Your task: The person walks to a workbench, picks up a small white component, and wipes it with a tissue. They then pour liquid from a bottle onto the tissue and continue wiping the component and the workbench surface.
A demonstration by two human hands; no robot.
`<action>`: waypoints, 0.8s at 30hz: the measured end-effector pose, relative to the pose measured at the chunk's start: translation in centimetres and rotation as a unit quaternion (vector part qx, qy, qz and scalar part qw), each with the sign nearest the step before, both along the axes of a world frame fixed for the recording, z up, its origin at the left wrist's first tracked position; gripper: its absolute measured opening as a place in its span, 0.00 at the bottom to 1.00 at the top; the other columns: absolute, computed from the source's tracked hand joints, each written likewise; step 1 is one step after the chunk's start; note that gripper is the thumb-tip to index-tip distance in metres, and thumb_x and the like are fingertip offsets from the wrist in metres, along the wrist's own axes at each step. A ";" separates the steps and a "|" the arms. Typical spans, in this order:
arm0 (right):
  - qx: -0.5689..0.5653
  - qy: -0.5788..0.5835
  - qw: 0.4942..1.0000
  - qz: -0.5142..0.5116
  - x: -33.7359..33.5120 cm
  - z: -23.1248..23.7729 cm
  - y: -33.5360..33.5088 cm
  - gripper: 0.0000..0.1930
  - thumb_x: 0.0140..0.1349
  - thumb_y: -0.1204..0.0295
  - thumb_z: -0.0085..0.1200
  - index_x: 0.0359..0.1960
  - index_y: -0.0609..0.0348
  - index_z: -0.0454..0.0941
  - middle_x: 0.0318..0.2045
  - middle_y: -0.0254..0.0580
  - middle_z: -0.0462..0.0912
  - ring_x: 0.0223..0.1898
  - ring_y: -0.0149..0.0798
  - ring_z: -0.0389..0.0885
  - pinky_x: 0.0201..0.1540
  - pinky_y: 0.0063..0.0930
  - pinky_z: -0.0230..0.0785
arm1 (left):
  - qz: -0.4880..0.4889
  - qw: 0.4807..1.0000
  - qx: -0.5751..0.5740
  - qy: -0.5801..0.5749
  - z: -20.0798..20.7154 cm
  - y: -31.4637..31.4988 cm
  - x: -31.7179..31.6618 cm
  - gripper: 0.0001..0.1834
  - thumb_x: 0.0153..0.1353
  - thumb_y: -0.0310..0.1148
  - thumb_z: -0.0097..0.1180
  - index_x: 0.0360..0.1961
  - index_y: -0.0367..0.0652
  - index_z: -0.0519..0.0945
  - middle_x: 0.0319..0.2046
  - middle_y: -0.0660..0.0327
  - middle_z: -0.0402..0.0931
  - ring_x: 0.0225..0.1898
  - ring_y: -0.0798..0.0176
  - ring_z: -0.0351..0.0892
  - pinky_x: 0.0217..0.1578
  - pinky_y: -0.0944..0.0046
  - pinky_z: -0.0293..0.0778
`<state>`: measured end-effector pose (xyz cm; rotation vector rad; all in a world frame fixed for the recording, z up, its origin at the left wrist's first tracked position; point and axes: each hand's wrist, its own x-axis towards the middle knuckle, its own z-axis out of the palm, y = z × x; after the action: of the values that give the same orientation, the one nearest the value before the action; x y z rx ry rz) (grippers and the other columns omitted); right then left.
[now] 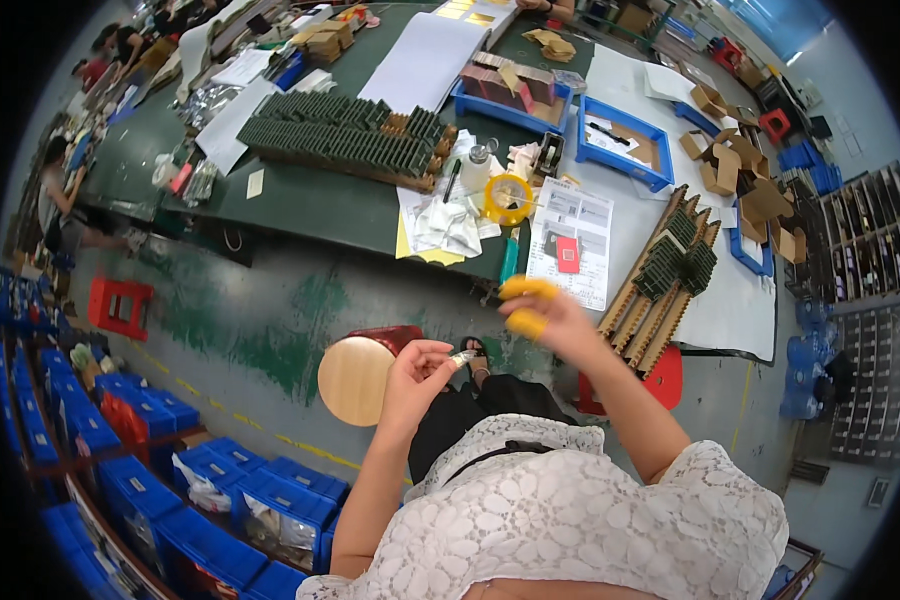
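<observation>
My left hand (417, 383) is closed in a pinch on a small silvery-white piece (462, 358), in front of my body and short of the table; its kind is too small to make out. Yellow finger covers sit on two fingers of my right hand (560, 322), which is raised near the table's front edge. Its covered fingertips are apart, slightly blurred, with nothing seen between them. Beyond it lies a printed sheet (594, 238) with a red card (568, 254) on top. A green-handled tool (510, 258) lies at the table edge beside the sheet.
Slotted racks of green boards (315, 130) stand on the green table, and more racks (660, 275) at right. A tape roll (508, 199), blue trays (625, 143) and small cartons (720, 168) are farther back. A round wooden stool (355, 380) and blue bins (210, 535) are at left.
</observation>
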<state>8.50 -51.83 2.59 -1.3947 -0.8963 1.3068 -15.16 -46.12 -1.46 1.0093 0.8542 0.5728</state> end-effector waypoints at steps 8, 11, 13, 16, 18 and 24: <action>0.052 -0.132 0.905 -0.402 20.2 -15.3 10.8 0.19 0.62 0.75 0.55 0.53 0.66 0.69 0.46 0.49 0.74 0.44 0.39 0.81 0.46 0.26 0.72 | 0.080 0.994 0.064 0.038 0.0 8.2 4.8 0.11 0.58 0.21 0.60 0.42 0.38 0.76 0.34 0.65 0.76 0.36 0.75 0.73 0.39 0.75 0.68; 0.044 -0.266 0.865 -0.423 25.2 -21.8 16.2 0.22 0.60 0.74 0.57 0.54 0.69 0.67 0.46 0.52 0.72 0.42 0.41 0.81 0.46 0.28 0.72 | 0.094 0.993 0.024 0.066 0.7 11.3 7.1 0.11 0.58 0.21 0.60 0.42 0.39 0.76 0.35 0.65 0.76 0.37 0.74 0.73 0.40 0.74 0.68; 0.014 -0.312 0.843 -0.438 24.3 -21.9 19.0 0.23 0.59 0.73 0.57 0.54 0.69 0.66 0.46 0.54 0.70 0.43 0.44 0.78 0.46 0.30 0.71 | 0.112 0.991 0.011 0.072 0.3 13.3 8.3 0.11 0.58 0.21 0.60 0.42 0.39 0.76 0.35 0.65 0.77 0.37 0.74 0.74 0.41 0.74 0.69; -0.018 -0.356 0.822 -0.444 25.2 -23.0 20.8 0.25 0.58 0.73 0.57 0.56 0.69 0.65 0.45 0.56 0.69 0.46 0.50 0.74 0.48 0.35 0.69 | 0.131 0.990 -0.007 0.058 -0.1 15.5 10.5 0.11 0.58 0.20 0.59 0.42 0.39 0.75 0.35 0.64 0.77 0.37 0.74 0.74 0.42 0.74 0.69; -0.045 -0.368 0.822 -0.433 25.8 -24.0 21.3 0.24 0.57 0.74 0.58 0.54 0.68 0.66 0.45 0.57 0.69 0.48 0.53 0.71 0.50 0.38 0.66 | 0.136 0.989 -0.016 0.053 -0.5 16.5 11.4 0.12 0.58 0.20 0.59 0.42 0.40 0.75 0.35 0.64 0.77 0.37 0.74 0.74 0.42 0.74 0.69; 0.010 -0.391 0.824 -0.410 24.4 -22.9 22.7 0.17 0.53 0.78 0.60 0.44 0.66 0.69 0.46 0.55 0.69 0.48 0.53 0.70 0.52 0.38 0.63 | 0.138 0.987 -0.036 0.070 -1.6 18.3 11.2 0.12 0.58 0.19 0.58 0.43 0.39 0.74 0.34 0.64 0.77 0.37 0.73 0.75 0.42 0.73 0.70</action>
<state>32.90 -29.18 -20.26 -2.0203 -0.6475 0.0321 -3.95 -27.85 -3.02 0.8792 1.1416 0.7060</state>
